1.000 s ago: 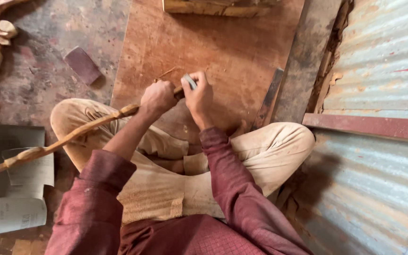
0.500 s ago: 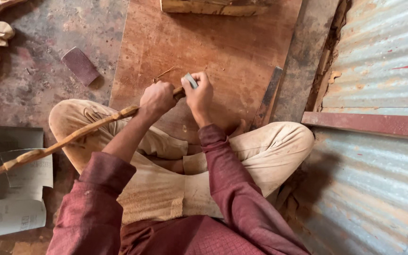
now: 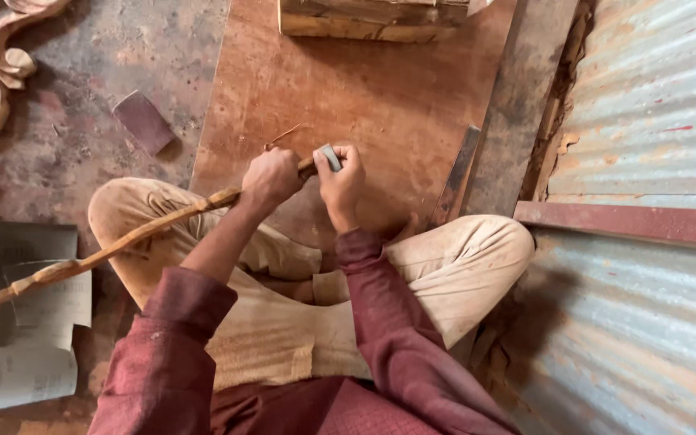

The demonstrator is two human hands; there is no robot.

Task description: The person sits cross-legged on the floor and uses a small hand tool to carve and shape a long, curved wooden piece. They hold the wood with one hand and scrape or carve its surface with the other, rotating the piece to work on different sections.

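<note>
Person seated cross-legged on the floor, at the near edge of a reddish board [image 3: 348, 89]. Left hand [image 3: 271, 177] closed around a long carved wooden stick [image 3: 122, 242], which runs from the hands out toward 8 o'clock across the left knee. Right hand [image 3: 341, 181] closed on a small grey sanding pad [image 3: 330, 157], pressed against the stick's end. Sandpaper piece [image 3: 145, 121] on the floor at 10 o'clock. Paper sheets [image 3: 18, 338] at 8 o'clock. Corrugated metal sheet [image 3: 654, 105] at 3 o'clock.
</note>
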